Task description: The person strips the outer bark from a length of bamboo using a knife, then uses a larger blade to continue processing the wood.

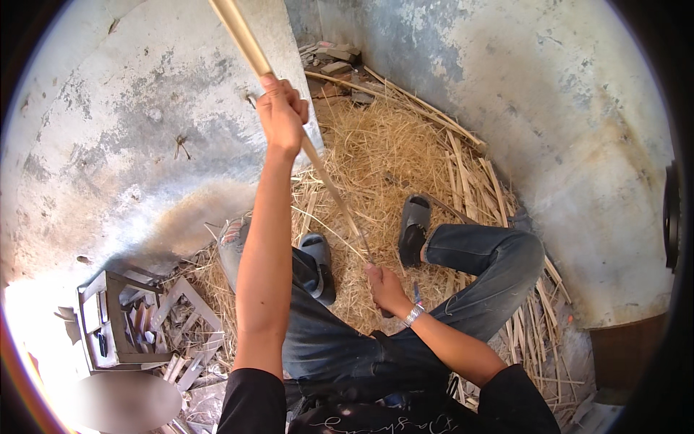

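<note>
My left hand (282,116) is closed round a long split bamboo strip (242,36), held out in front of me. The strip slants from the upper left down toward my lap. At its lower end my right hand (388,291) is closed on what looks like a knife, with a thin grey blade (367,248) against the strip and a dark handle end below the fingers. The fingers hide most of the knife. A metal-banded watch (414,315) is on my right wrist. I sit with knees apart, and the strip passes between my legs.
Fine bamboo shavings (383,145) cover the floor between my sandals (416,217). Split strips (531,347) lie along the right wall (549,130). A pale wall (166,108) stands at left, above a small wooden frame (137,357) with scraps. Rubble (336,58) lies in the far corner.
</note>
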Demonstrator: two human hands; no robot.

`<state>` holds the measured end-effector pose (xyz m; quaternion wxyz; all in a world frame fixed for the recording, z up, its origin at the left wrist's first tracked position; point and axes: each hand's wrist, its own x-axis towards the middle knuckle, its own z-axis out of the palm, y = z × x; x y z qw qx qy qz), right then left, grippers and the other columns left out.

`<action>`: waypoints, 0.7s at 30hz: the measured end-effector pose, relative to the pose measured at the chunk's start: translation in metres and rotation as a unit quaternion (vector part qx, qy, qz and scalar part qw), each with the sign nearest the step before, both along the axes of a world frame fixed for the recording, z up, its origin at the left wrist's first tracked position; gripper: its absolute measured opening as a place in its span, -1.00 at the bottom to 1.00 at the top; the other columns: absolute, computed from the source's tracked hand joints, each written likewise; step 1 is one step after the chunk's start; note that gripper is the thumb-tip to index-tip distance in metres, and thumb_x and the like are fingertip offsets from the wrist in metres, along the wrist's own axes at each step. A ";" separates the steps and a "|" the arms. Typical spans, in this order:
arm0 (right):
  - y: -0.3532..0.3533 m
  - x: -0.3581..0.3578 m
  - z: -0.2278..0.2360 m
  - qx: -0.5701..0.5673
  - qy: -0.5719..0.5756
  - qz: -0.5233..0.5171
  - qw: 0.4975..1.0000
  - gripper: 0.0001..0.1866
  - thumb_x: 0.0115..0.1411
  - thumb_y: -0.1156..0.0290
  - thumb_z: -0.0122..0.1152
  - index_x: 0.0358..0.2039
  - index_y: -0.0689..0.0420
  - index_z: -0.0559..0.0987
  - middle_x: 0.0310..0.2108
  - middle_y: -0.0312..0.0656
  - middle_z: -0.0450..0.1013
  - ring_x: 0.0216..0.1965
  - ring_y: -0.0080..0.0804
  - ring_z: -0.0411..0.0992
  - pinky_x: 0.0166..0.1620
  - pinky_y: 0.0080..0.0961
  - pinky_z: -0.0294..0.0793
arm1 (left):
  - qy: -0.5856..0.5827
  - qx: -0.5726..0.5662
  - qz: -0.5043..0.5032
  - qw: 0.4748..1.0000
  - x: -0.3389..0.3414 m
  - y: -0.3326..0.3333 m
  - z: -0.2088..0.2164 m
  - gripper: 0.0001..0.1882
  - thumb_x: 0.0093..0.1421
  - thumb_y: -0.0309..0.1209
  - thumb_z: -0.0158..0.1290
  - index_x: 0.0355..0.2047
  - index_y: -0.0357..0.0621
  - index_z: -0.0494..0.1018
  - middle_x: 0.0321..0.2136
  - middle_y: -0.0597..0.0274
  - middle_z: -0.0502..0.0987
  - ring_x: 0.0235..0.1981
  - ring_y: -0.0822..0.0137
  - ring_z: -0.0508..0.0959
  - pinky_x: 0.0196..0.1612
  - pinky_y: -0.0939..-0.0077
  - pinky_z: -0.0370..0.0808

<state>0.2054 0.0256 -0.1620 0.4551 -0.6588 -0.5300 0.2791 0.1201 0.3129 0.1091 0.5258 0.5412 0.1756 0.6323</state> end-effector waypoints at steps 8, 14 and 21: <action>-0.007 -0.005 0.009 -0.335 0.401 -0.144 0.840 -0.51 0.49 -0.03 -0.01 -0.38 0.16 0.36 -0.64 -0.24 0.32 -0.73 -0.50 0.27 -0.66 -0.48 0.29 | -0.031 -0.026 -0.005 0.999 -0.030 0.011 -0.009 -0.31 0.46 0.28 -0.30 -0.64 0.05 -0.03 -0.71 0.48 -0.04 -0.72 0.53 -0.06 -0.66 0.51 -0.08; -0.011 -0.030 0.111 0.001 0.264 -0.086 0.961 -0.58 0.50 0.04 0.00 -0.26 0.20 0.42 -0.64 -0.27 0.35 -0.61 -0.56 0.35 -0.51 -0.47 0.32 | -0.018 -0.018 -0.019 1.000 -0.017 0.019 -0.003 -0.30 0.47 0.27 -0.30 -0.64 0.05 -0.03 -0.72 0.48 -0.04 -0.72 0.53 -0.06 -0.66 0.50 -0.08; 0.007 -0.043 0.037 -0.195 0.336 -0.032 0.921 -0.52 0.50 -0.08 -0.06 -0.25 0.14 0.36 -0.64 -0.33 0.28 -0.71 -0.54 0.26 -0.60 -0.46 0.33 | 0.001 0.000 -0.028 1.000 -0.005 0.009 0.000 -0.29 0.43 0.33 -0.27 -0.65 0.07 -0.02 -0.72 0.49 -0.06 -0.72 0.52 -0.07 -0.66 0.49 -0.10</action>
